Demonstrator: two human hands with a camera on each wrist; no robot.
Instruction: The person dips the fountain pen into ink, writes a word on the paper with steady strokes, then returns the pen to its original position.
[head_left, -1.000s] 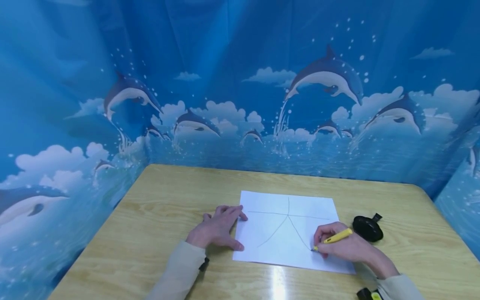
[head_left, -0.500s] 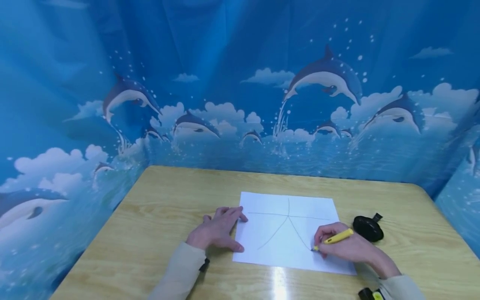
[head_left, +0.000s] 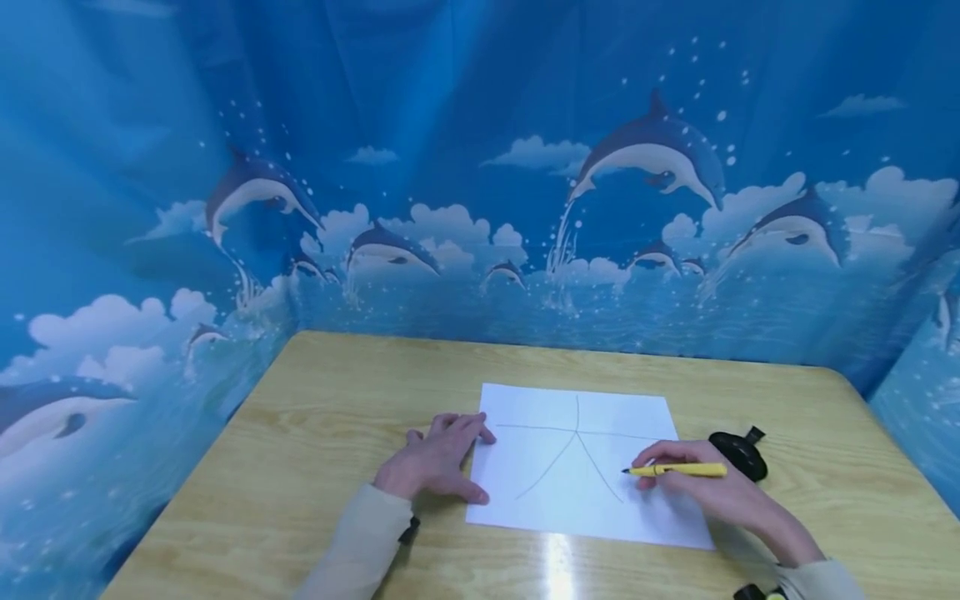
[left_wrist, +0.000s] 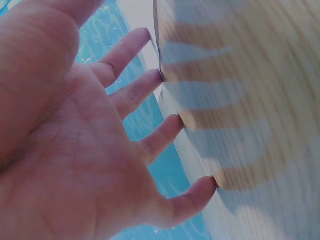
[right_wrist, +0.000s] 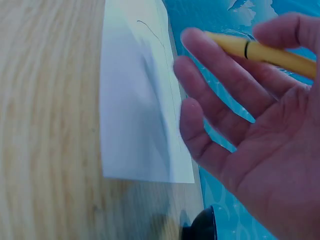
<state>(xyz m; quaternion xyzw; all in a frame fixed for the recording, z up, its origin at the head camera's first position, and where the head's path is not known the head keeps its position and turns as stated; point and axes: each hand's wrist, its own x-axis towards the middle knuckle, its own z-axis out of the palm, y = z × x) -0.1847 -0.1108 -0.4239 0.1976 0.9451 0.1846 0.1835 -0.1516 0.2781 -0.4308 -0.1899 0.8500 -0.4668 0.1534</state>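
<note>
A white sheet of paper [head_left: 555, 500] lies on the wooden table, bearing thin dark lines: a long horizontal one, a short vertical one above it and two slanting down from their crossing. My left hand [head_left: 438, 462] rests at the sheet's left edge with fingers spread; in the left wrist view the fingertips [left_wrist: 197, 192] touch the tabletop and the paper's edge. Over the right part of the sheet, my right hand [head_left: 701, 479] pinches a yellow pen [head_left: 686, 470], its dark tip pointing left. The right wrist view shows this hand [right_wrist: 250, 115] raised off the paper.
Behind my right hand sits a black rounded object [head_left: 738, 454] with a small tab, partly hidden. The wooden table [head_left: 337, 400] extends around the sheet. A blue curtain [head_left: 450, 167] printed with dolphins hangs along the back and sides.
My right hand has lifted the pen from the lower end of the right slanting line and moved slightly up and right; the pen lies flatter. The left hand stays put.
</note>
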